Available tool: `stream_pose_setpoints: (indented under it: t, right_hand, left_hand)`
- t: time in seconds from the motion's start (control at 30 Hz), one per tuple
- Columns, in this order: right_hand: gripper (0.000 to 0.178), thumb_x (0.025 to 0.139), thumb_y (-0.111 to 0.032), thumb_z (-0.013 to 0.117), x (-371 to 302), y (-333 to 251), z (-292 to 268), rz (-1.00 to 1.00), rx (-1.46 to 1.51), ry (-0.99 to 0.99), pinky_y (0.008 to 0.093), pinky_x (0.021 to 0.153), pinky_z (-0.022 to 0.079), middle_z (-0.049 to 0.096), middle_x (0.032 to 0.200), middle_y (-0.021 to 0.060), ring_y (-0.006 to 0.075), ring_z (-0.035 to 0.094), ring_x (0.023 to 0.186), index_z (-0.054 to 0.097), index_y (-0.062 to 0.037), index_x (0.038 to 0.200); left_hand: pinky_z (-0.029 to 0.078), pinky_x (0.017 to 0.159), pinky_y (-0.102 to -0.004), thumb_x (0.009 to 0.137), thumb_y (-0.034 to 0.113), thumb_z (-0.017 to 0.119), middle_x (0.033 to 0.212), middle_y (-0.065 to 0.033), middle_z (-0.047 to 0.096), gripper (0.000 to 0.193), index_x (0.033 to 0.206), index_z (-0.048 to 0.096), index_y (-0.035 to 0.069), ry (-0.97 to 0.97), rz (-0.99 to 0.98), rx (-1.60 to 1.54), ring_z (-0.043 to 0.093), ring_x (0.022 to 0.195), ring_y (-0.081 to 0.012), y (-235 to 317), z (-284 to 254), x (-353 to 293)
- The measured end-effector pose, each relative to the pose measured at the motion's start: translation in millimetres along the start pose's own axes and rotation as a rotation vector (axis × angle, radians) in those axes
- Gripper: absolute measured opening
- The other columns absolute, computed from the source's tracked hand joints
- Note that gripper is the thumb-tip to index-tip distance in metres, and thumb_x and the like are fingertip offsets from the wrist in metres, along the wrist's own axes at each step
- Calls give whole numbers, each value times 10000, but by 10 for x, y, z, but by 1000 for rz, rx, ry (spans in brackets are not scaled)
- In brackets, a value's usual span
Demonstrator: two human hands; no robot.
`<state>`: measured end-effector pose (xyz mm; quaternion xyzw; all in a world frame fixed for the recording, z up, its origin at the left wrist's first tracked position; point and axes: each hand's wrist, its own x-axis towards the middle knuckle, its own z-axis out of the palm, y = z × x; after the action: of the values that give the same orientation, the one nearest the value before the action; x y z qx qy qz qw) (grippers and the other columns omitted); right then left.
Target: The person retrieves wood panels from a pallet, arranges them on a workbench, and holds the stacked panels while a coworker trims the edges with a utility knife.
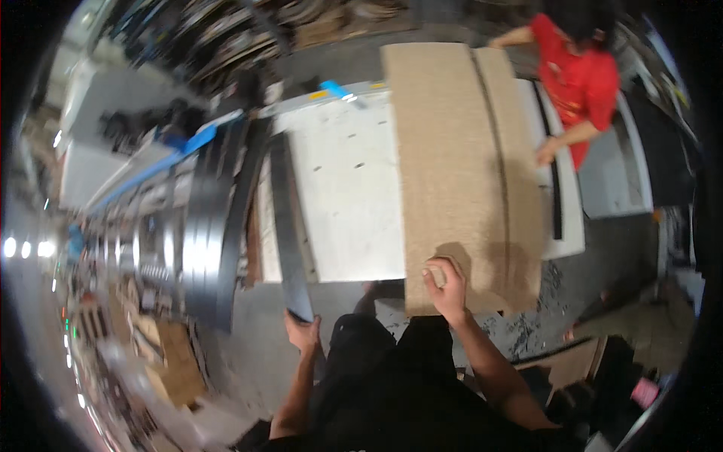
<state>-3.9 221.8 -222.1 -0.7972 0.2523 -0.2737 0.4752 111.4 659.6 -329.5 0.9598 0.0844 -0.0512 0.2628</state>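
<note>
My left hand (303, 333) grips the near end of a long, flat dark strip (288, 211), which lies lengthwise over the left part of a white tabletop (350, 196). To the right a large tan, woven-looking sheet (448, 166) covers the table and overhangs its near edge. A dark lengthwise line (493, 143) runs down the sheet. Over the sheet's near end is my right hand (449, 288), fingers curled, thumb apart, nothing visible in it. Its shadow falls on the sheet; whether it touches I cannot tell.
A co-worker in a red shirt (584, 83) stands at the far right, one hand (547, 151) by another dark strip (556, 192). A blue-handled tool (339, 92) lies at the table's far edge. Glossy dark panels (203, 226) stand left; cardboard (172, 361) lies lower left.
</note>
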Motion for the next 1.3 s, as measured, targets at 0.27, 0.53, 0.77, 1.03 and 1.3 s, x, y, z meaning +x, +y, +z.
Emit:
stream_pose_setpoints:
  t: [0.27,0.53,0.77,1.03,1.3]
  right_hand:
    - [428,992,-258,830,-27,-501,1088,-13,271,-309,417,967,586,736,1199,155,305,738,1095,663,-1,1290]
    - [823,1004,-531,826,-806,-1604,3272,891,903,-688,417,1209,435,559,1555,94,231,518,1439,457,-60,1568]
    - [1098,999,-557,819,-1593,-3109,5069,789,846,-280,445,1328,269,377,1749,225,326,363,1603,290,123,1679]
    - [485,1133,-394,678,-2413,-4339,6803,301,704,-1125,385,1076,527,696,1360,135,264,670,1245,614,-13,1427]
    - [719,944,-405,845,-2016,-3738,7792,-788,-224,-663,627,1280,297,497,1623,280,491,417,1534,586,19,1464]
  left_hand:
    - [554,1001,-534,632,226,928,1258,-244,645,1052,1570,492,37,205,238,89,654,1174,-482,38,-814,-372]
    - [542,796,-526,529,302,1006,1084,-209,624,1190,1577,509,30,192,394,113,648,955,-440,-829,-1734,-262]
    - [522,924,-544,664,352,997,1168,-217,640,1201,1650,412,-5,306,302,78,641,1063,-442,-1942,-2807,181]
    - [539,975,-514,625,337,972,1232,-175,668,1074,1565,531,66,490,-197,-27,664,1122,-405,-3361,-4061,332]
    - [442,1235,-467,725,276,943,1559,-234,590,1045,1615,476,-9,607,-799,-187,569,1454,-390,-4548,-4234,324]
